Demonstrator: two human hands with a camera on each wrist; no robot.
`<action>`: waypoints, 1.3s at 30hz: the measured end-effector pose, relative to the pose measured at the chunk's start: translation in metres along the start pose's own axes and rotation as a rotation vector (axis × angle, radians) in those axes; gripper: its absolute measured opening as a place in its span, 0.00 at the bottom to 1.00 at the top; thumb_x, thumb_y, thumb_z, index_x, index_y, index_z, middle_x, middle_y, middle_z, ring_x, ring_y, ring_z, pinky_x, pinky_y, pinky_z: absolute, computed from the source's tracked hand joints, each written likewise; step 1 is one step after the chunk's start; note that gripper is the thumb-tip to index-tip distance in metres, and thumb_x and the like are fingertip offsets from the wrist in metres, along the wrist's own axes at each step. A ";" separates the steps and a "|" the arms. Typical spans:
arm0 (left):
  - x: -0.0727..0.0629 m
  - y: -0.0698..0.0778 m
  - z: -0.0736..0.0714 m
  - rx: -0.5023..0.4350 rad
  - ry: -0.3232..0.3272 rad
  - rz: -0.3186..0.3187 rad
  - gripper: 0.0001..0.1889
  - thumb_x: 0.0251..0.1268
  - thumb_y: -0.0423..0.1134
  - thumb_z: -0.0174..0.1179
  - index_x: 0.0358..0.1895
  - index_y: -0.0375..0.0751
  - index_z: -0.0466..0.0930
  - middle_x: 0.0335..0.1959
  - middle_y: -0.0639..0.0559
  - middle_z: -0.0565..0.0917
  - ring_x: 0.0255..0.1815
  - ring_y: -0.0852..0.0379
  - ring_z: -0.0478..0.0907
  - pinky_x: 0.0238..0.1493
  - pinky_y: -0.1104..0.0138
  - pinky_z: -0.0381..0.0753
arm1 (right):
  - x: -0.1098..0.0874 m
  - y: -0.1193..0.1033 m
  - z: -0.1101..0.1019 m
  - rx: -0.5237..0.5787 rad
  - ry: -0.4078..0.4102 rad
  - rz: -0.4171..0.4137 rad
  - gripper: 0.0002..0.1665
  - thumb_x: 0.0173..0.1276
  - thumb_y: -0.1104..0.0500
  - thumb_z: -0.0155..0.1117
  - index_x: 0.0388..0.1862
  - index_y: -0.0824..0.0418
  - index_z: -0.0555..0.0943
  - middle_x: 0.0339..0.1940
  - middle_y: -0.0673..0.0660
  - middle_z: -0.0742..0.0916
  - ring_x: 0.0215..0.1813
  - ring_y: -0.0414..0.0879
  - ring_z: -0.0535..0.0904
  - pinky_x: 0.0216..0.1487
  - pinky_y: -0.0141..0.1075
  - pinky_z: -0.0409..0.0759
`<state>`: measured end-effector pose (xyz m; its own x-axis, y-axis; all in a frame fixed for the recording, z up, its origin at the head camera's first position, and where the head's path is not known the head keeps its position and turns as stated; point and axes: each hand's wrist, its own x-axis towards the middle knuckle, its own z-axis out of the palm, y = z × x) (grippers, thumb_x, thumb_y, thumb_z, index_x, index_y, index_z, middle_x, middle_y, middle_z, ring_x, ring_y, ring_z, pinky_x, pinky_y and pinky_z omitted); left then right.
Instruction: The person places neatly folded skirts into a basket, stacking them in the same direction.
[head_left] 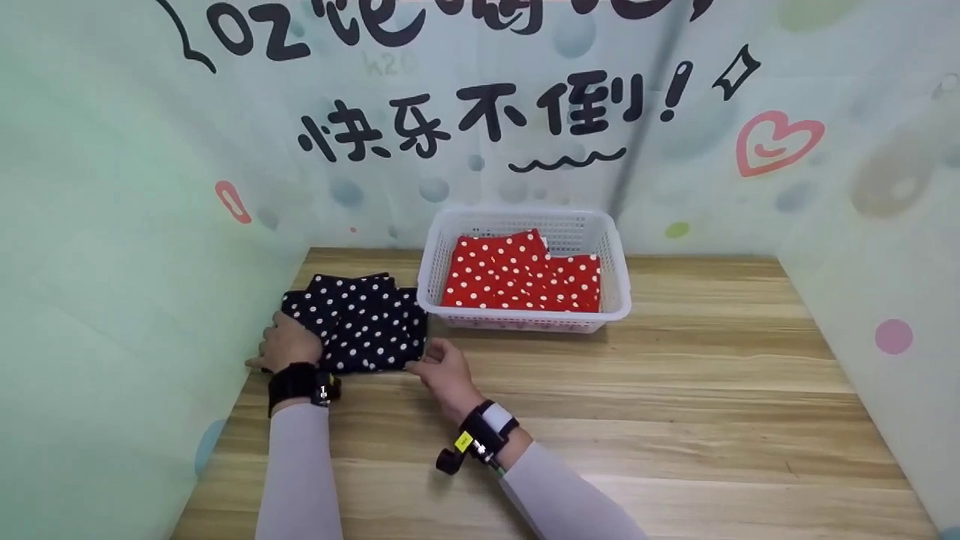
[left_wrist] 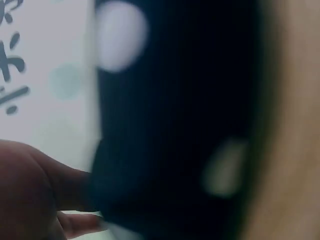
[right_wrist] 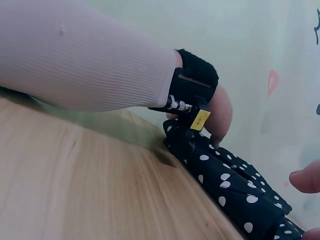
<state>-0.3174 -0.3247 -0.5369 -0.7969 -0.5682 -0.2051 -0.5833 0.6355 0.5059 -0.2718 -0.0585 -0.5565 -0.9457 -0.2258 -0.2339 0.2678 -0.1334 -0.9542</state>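
Observation:
A folded black garment with white dots lies on the left of the table. My left hand grips its left edge, and the cloth bunches up under that hand in the right wrist view. Close up in the left wrist view, the dark cloth is blurred, with fingers of the left hand against its end. At the garment's near right corner is my right hand. Its thumb and finger stand apart around that corner in the right wrist view, where the garment stretches away toward the left hand.
A white plastic basket stands at the back of the wooden table, touching or close beside the black garment. Inside lies a folded red garment with white dots. Printed fabric walls rise at the back and both sides.

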 end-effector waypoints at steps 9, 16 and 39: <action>0.007 -0.017 -0.002 0.027 0.002 0.090 0.25 0.74 0.31 0.49 0.70 0.20 0.67 0.65 0.18 0.73 0.70 0.22 0.68 0.68 0.33 0.73 | -0.002 0.004 0.002 0.037 -0.034 -0.018 0.44 0.63 0.71 0.72 0.76 0.76 0.66 0.72 0.72 0.78 0.72 0.62 0.79 0.58 0.37 0.87; 0.004 -0.027 -0.015 0.056 -0.009 0.204 0.30 0.68 0.35 0.62 0.65 0.14 0.69 0.59 0.14 0.75 0.63 0.19 0.73 0.62 0.35 0.78 | 0.001 0.005 -0.001 0.059 -0.007 0.006 0.44 0.62 0.70 0.73 0.76 0.76 0.66 0.70 0.72 0.80 0.57 0.54 0.85 0.53 0.40 0.89; -0.030 -0.066 -0.034 0.066 -0.266 0.307 0.34 0.62 0.43 0.76 0.59 0.18 0.74 0.43 0.30 0.86 0.43 0.39 0.85 0.45 0.54 0.85 | -0.005 0.004 -0.008 -0.243 0.040 -0.006 0.35 0.58 0.60 0.82 0.62 0.69 0.78 0.49 0.60 0.90 0.48 0.48 0.89 0.49 0.38 0.90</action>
<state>-0.2500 -0.3672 -0.5354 -0.9433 -0.1977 -0.2666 -0.3141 0.7915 0.5243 -0.2677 -0.0508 -0.5608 -0.9549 -0.1863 -0.2311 0.2151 0.1022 -0.9712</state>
